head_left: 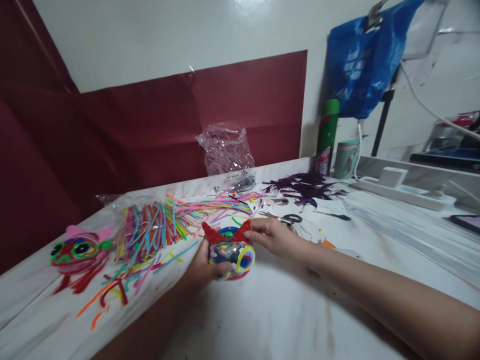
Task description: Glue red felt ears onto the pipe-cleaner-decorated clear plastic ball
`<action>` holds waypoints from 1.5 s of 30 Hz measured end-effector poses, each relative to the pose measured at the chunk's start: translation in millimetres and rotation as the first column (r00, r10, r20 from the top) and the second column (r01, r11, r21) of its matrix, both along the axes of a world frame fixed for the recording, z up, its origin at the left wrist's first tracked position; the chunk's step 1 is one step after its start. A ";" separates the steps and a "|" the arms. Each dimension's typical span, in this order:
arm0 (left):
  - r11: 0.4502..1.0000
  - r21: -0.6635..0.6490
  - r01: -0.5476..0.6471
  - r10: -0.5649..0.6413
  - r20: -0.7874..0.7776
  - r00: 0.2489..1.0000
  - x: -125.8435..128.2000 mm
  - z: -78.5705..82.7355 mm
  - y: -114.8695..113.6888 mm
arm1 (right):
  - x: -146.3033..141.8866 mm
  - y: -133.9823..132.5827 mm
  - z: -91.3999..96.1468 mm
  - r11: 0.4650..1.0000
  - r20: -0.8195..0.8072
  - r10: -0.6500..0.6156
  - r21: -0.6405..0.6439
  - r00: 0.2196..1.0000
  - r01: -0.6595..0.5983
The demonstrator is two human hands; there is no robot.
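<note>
My left hand (204, 267) cups a small round multicoloured pipe-cleaner figure (231, 252) from below, with the thumb across its front. The figure has two red ears on top and a coiled eye on its side. My right hand (273, 236) pinches the right red ear (244, 231) with the fingertips. Both hands hover just above the white marbled table (270, 310). A finished red pipe-cleaner creature (77, 252) with pink ears and big green eyes lies at the far left of the table.
A clear bag of coloured pipe cleaners (150, 227) lies behind my left hand, with loose pieces scattered around. Scissors (289, 219), purple scraps (303, 186), a crumpled clear bag (227, 150), a green spray can (327, 135), a cup (346, 159) and a power strip (397, 187) stand further back.
</note>
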State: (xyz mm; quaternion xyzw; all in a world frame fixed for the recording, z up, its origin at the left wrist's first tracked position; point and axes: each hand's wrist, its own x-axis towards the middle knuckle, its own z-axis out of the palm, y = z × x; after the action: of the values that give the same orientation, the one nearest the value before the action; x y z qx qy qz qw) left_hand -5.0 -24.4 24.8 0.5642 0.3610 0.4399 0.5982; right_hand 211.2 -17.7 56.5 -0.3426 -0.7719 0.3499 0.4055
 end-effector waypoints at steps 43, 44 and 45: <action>1.000 0.009 -0.030 0.030 0.005 1.000 -2.4 -0.4 -0.8 | -3.2 -7.3 1.7 0.981 0.117 -0.134 0.155 0.984 0.115; 1.000 0.008 -0.024 0.024 0.011 1.000 -2.1 -0.7 -0.9 | -3.6 -7.1 0.6 0.982 0.112 -0.130 0.152 0.985 0.113; 1.000 0.008 -0.022 0.022 0.012 1.000 -1.6 -0.8 -1.0 | -4.0 -6.9 -0.3 0.983 0.107 -0.127 0.148 0.986 0.110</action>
State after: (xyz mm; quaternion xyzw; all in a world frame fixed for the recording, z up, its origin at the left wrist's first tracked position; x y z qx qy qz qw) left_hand -6.7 -25.4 24.0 0.5601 0.3618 0.4512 0.5931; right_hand 207.2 -24.6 56.2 -0.3780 -0.7954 0.2487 0.4032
